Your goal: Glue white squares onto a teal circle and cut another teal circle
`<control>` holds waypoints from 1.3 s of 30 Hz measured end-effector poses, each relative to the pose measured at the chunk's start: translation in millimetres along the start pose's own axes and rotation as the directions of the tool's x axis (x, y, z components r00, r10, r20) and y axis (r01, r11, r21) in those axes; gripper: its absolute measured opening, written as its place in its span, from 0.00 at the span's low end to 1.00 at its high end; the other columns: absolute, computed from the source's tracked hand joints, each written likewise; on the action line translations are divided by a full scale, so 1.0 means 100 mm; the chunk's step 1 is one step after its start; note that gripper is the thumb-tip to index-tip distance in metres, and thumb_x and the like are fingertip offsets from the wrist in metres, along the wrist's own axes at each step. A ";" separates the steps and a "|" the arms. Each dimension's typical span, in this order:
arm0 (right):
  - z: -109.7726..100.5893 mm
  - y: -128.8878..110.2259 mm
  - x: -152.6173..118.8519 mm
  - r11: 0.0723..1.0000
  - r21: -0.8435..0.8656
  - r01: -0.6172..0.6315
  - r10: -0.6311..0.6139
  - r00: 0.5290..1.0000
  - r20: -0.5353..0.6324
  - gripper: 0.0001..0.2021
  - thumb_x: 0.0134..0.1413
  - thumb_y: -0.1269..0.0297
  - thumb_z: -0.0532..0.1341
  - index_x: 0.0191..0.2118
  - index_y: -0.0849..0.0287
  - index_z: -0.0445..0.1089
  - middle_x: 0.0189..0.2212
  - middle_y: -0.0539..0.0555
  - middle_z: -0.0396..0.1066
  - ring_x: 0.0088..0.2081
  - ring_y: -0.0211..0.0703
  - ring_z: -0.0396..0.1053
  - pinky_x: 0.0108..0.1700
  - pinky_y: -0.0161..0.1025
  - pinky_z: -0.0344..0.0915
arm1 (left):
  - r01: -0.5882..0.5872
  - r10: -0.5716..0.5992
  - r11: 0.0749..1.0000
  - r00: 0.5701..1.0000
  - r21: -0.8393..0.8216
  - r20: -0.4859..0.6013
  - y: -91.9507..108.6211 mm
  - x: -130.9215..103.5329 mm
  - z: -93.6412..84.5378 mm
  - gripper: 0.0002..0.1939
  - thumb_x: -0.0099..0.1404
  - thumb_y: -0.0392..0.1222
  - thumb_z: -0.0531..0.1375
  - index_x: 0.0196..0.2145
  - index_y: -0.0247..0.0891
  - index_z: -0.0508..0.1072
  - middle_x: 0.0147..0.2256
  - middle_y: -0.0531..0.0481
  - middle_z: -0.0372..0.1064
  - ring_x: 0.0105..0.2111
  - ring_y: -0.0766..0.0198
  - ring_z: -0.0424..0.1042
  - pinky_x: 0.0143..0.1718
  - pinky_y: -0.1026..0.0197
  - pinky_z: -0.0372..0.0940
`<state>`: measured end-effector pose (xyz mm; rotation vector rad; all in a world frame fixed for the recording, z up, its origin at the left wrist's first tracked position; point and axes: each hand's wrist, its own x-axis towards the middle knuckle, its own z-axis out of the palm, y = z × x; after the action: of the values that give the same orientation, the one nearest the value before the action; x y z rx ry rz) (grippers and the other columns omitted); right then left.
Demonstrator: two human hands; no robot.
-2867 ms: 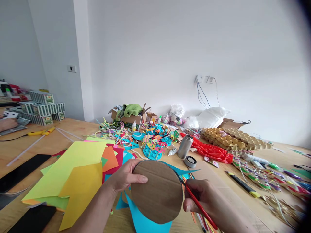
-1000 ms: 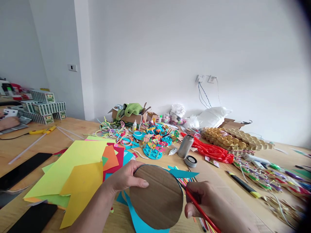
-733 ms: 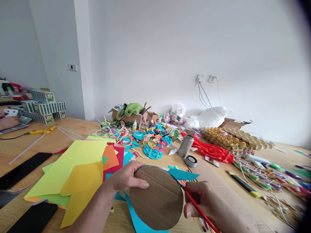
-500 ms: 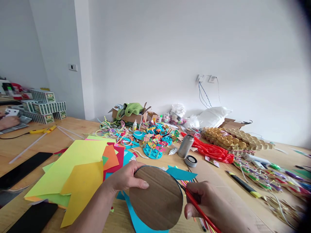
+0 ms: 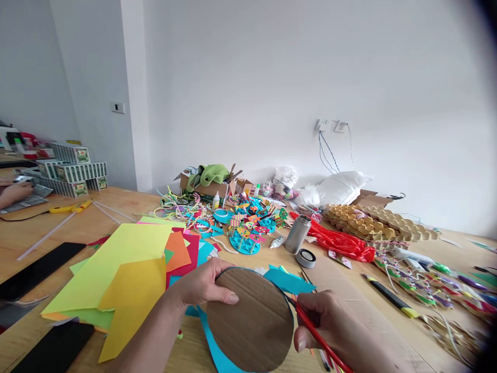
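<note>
My left hand [image 5: 209, 285] grips a round brown cardboard disc [image 5: 250, 321] at its upper left, thumb flat on the face and fingers out of sight behind. A thin dark blue edge shows along the disc's rim. My right hand [image 5: 330, 316] is closed around a slim red-handled tool [image 5: 316, 331]; its dark front end meets the disc's right rim, and its exact kind is unclear. Blue paper [image 5: 291, 280] sticks out past the disc's upper right. More blue paper [image 5: 212, 342] shows under its lower left.
Coloured paper sheets [image 5: 132, 259] and two black phone-like slabs [image 5: 46, 267] lie left. Behind are a metal bottle [image 5: 297, 234], a tape roll [image 5: 306, 258] and blue paper crafts [image 5: 248, 228]. Egg trays [image 5: 380, 223] and a utility knife [image 5: 390, 295] are right. Another person's hand [image 5: 15, 194] shows far left.
Little differs. The disc has shifted very slightly, and the blue paper beyond its upper right has moved a little. Both hands keep their hold. At far left, the other person's hand has shifted.
</note>
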<state>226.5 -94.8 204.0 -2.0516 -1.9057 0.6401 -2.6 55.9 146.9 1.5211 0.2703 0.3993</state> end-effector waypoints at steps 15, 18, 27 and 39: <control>0.02 -0.01 -0.02 1.000 -0.002 -0.009 0.009 1.000 -0.013 0.27 0.40 0.40 0.65 0.18 0.59 0.58 0.16 0.43 0.48 0.21 0.32 0.45 0.20 0.33 0.41 | -0.028 0.026 0.999 0.999 0.043 0.046 0.01 0.02 0.02 0.21 0.48 0.45 0.68 0.41 0.36 0.77 0.34 0.50 0.74 0.33 0.63 0.68 0.33 0.66 0.61; -0.03 -0.11 -0.04 0.996 -0.083 -0.028 0.026 1.000 -0.016 0.26 0.40 0.40 0.65 0.18 0.59 0.59 0.15 0.44 0.50 0.21 0.32 0.46 0.21 0.34 0.40 | -0.036 0.034 0.998 0.998 0.048 0.051 0.01 0.02 0.02 0.20 0.48 0.44 0.68 0.41 0.36 0.77 0.34 0.50 0.73 0.33 0.63 0.68 0.32 0.66 0.61; 0.00 -0.05 -0.03 0.996 -0.084 -0.006 0.006 1.000 0.010 0.26 0.41 0.39 0.64 0.18 0.59 0.61 0.17 0.44 0.50 0.22 0.33 0.46 0.22 0.33 0.41 | -0.008 0.003 0.995 0.999 0.099 0.052 -0.04 0.02 0.00 0.20 0.48 0.44 0.68 0.39 0.34 0.77 0.33 0.49 0.74 0.31 0.62 0.69 0.33 0.64 0.63; -0.01 -0.07 -0.03 0.991 -0.130 -0.003 0.004 1.000 0.006 0.25 0.43 0.40 0.63 0.18 0.58 0.60 0.14 0.45 0.55 0.20 0.33 0.50 0.22 0.34 0.41 | 0.025 -0.030 0.995 0.998 0.101 0.055 0.00 0.01 0.01 0.21 0.48 0.44 0.68 0.41 0.35 0.77 0.34 0.49 0.74 0.33 0.61 0.70 0.34 0.64 0.63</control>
<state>221.1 -96.9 208.9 -2.1338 -1.9965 0.5372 -0.9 55.6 146.6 1.6231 0.2701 0.3245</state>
